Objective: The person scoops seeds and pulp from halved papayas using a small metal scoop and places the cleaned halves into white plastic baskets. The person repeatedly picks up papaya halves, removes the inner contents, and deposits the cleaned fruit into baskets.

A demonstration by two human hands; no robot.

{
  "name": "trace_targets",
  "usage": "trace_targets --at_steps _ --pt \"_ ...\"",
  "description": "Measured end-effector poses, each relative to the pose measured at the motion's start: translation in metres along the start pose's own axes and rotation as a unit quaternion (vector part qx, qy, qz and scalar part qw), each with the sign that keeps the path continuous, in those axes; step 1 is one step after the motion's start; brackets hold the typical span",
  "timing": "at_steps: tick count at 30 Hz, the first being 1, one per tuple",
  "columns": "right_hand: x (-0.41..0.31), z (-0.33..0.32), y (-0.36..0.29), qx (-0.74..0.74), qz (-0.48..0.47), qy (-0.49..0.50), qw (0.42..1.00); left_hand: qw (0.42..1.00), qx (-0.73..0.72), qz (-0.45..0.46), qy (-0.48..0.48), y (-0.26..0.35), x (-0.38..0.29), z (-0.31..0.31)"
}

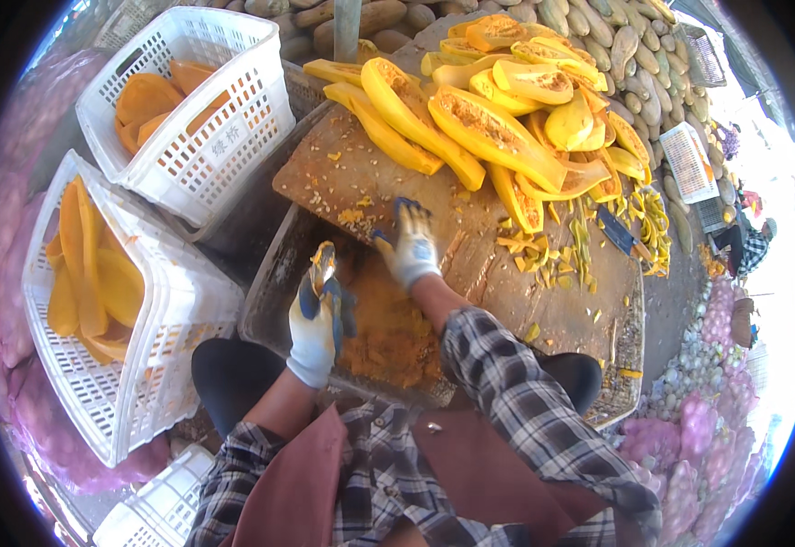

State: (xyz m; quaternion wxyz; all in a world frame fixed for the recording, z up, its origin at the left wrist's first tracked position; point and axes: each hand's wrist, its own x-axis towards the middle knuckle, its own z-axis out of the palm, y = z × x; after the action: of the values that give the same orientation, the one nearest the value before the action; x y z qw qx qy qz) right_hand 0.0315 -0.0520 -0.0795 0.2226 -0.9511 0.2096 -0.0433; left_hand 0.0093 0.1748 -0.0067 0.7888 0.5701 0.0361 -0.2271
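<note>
My left hand (316,321), in a white and blue work glove, grips a metal spoon (322,263) smeared with orange pulp. It is above a bin (267,301) whose inside holds wet orange squash pulp (390,325). Flat against the edge of a wooden board (370,184), my gloved right hand (412,243) has its fingers apart and holds nothing. Loose seeds (360,220) lie just left of it. Peeled, halved squashes (493,130), several with seeds still inside, are heaped on the far side of the board.
A knife (616,231) lies at the board's right, beside peel strips (653,225) and scraps (541,253). Two white plastic crates (192,205) (185,294) of scooped squash pieces stand at left. Whole squashes (616,55) are piled behind. A person (752,249) is farther right.
</note>
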Motion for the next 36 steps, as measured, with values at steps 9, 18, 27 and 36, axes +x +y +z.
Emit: trace_targets --at_steps 9,18,27,36 --pt "0.013 -0.013 -0.066 0.049 -0.266 -0.225 0.936 0.999 0.016 -0.036 0.002 0.004 0.000 0.004" --pt "0.107 -0.187 0.148 -0.250 -0.243 0.294 0.890 0.990 -0.122 -0.061 0.037 -0.006 0.002 -0.016" --pt "0.117 -0.217 0.173 -0.293 0.007 -0.023 0.956 0.997 -0.058 -0.024 0.053 0.027 0.006 -0.001" --pt "-0.023 -0.196 0.126 -0.257 0.073 -0.038 0.963 0.998 -0.027 0.019 0.051 0.014 0.011 0.004"
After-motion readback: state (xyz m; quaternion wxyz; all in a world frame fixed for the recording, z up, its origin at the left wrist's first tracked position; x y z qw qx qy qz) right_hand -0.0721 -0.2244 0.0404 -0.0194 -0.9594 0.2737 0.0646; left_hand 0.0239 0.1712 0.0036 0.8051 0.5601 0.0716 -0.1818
